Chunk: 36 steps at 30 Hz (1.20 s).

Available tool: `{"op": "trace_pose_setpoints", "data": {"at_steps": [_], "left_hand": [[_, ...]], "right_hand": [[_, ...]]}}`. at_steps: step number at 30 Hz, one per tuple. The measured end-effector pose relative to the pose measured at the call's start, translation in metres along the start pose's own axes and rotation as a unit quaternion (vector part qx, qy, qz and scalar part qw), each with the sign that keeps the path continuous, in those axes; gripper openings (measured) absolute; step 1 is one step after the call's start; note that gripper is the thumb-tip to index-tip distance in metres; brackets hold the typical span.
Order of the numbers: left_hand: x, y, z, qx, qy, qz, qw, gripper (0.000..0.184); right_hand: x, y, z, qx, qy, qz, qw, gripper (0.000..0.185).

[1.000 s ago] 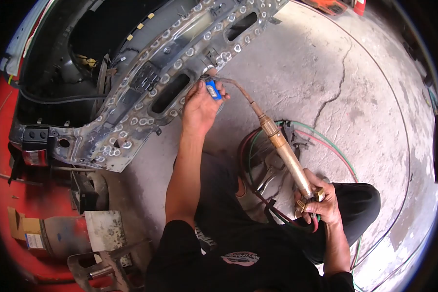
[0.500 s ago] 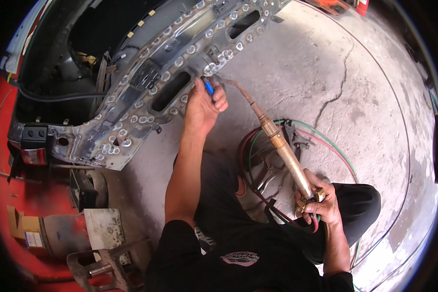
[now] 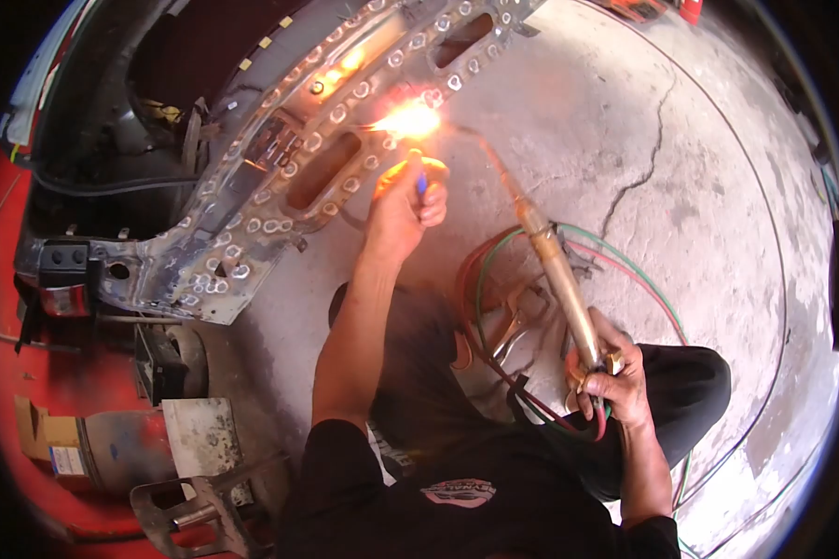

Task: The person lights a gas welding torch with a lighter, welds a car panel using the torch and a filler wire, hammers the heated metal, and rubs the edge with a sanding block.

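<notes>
My left hand [image 3: 405,207] is closed round a blue lighter [image 3: 421,184], held upright just below a bright flame [image 3: 408,119]. In my right hand [image 3: 615,377] is the rear end of a brass gas torch [image 3: 564,279], with my fingers at its valve knobs [image 3: 613,361]. The torch's thin bent tip points up and left into the flame, whose glare hides the nozzle end. Behind the flame stands a bare metal car body panel [image 3: 345,135] with several ringed weld spots and oval slots. Red and green hoses [image 3: 606,256] run from the torch.
Clamp-like metal tools [image 3: 522,317] lie on the cracked concrete floor [image 3: 680,186] within the hose loop. To the left are a cardboard box [image 3: 62,430], a cylinder [image 3: 126,447] and a metal stand [image 3: 196,512]. The panel's lower edge juts out at left.
A bright flame has appeared at the torch tip, lighting the panel orange. My left hand has dropped slightly and moved right with the lighter; the torch has shifted a little right.
</notes>
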<state>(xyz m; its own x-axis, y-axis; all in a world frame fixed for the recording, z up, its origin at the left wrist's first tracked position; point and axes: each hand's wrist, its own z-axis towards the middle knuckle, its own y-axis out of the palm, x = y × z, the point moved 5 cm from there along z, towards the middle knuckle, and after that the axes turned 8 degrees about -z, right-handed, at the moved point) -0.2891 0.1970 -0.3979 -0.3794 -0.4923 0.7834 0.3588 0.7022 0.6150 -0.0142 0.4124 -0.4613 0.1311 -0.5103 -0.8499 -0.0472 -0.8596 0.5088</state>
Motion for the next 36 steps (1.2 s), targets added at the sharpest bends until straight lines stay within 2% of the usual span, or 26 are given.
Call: {"op": "trace_pose_setpoints", "data": {"at_steps": [1,2,4,5,6,7,8,11,13,16,19,21,22,23,24,25,26,28,29,31,33,36], "left_hand": [[-0.009,0.002,0.001,-0.011,-0.034,0.047,0.998,0.023],[-0.025,0.003,0.002,-0.021,-0.077,0.091,0.993,0.021],[-0.056,0.005,0.007,-0.062,-0.123,0.233,0.963,0.018],[-0.076,-0.002,0.007,-0.085,-0.152,0.296,0.939,0.018],[-0.096,-0.012,0.009,-0.099,-0.174,0.355,0.913,0.018],[-0.112,-0.021,0.02,-0.118,-0.182,0.417,0.883,0.019],[-0.129,-0.034,0.027,-0.092,-0.205,0.513,0.829,0.023],[-0.195,-0.095,0.048,-0.198,-0.031,0.724,0.66,0.033],[-0.241,-0.141,0.056,-0.164,-0.141,0.764,0.607,0.033],[-0.306,-0.209,0.061,-0.116,-0.054,0.75,0.649,0.029],[-0.334,-0.228,0.062,-0.025,-0.146,0.741,0.655,0.036],[-0.335,-0.214,0.061,0.013,-0.055,0.845,0.532,0.048],[-0.362,-0.245,0.069,-0.042,-0.078,0.876,0.475,0.069],[-0.362,-0.224,0.07,-0.076,-0.069,0.877,0.47,0.082],[-0.38,-0.229,0.073,-0.081,-0.063,0.864,0.492,0.096],[-0.406,-0.242,0.078,-0.1,-0.062,0.868,0.483,0.099],[-0.423,-0.246,0.078,-0.101,-0.008,0.894,0.436,0.1],[-0.421,-0.218,0.086,-0.12,-0.1,0.855,0.494,0.097],[-0.409,-0.191,0.092,-0.106,-0.114,0.849,0.505,0.092],[-0.42,-0.193,0.094,-0.095,-0.119,0.829,0.537,0.082],[-0.47,-0.248,0.107,-0.099,-0.087,0.803,0.582,0.071],[-0.441,-0.222,0.102,-0.118,-0.025,0.786,0.606,0.052]], "right_hand": [[-0.003,0.003,0.001,0.018,-0.009,-0.016,1.0,0.095],[-0.012,0.007,0.005,0.058,0.013,-0.066,0.996,0.11],[-0.006,-0.008,0.005,0.125,-0.011,-0.117,0.985,0.107],[-0.008,-0.01,0.003,0.148,0.012,-0.092,0.985,0.101],[-0.003,-0.015,0.003,0.164,-0.019,-0.062,0.984,0.089],[-0.005,-0.017,0.003,0.182,-0.025,-0.06,0.981,0.086],[-0.004,-0.021,0.001,0.194,-0.028,-0.052,0.979,0.085],[-0.003,-0.031,0.002,0.244,-0.047,-0.053,0.967,0.079],[-0.005,-0.034,0.003,0.252,-0.046,-0.033,0.966,0.079],[-0.007,-0.037,0.008,0.293,-0.051,-0.035,0.954,0.08],[-0.011,-0.045,0.008,0.302,-0.027,-0.002,0.953,0.085],[-0.013,-0.051,0.009,0.337,-0.016,0.006,0.941,0.083],[-0.018,-0.05,0.011,0.348,-0.023,0.002,0.937,0.078],[-0.016,-0.054,0.011,0.358,-0.027,0.002,0.933,0.066],[-0.009,-0.063,0.009,0.347,-0.057,0.024,0.936,0.051],[-0.001,-0.069,0.01,0.334,-0.083,0.048,0.938,0.043],[-0.01,-0.064,0.017,0.374,-0.083,0.034,0.923,0.044],[-0.012,-0.067,0.021,0.362,-0.079,0.017,0.929,0.043],[-0.014,-0.069,0.024,0.359,-0.087,0.023,0.929,0.042],[-0.02,-0.067,0.026,0.327,-0.101,0.074,0.937,0.033],[-0.022,-0.064,0.027,0.312,-0.114,0.076,0.94,0.031],[-0.025,-0.059,0.024,0.296,-0.125,0.082,0.944,0.029]]}}
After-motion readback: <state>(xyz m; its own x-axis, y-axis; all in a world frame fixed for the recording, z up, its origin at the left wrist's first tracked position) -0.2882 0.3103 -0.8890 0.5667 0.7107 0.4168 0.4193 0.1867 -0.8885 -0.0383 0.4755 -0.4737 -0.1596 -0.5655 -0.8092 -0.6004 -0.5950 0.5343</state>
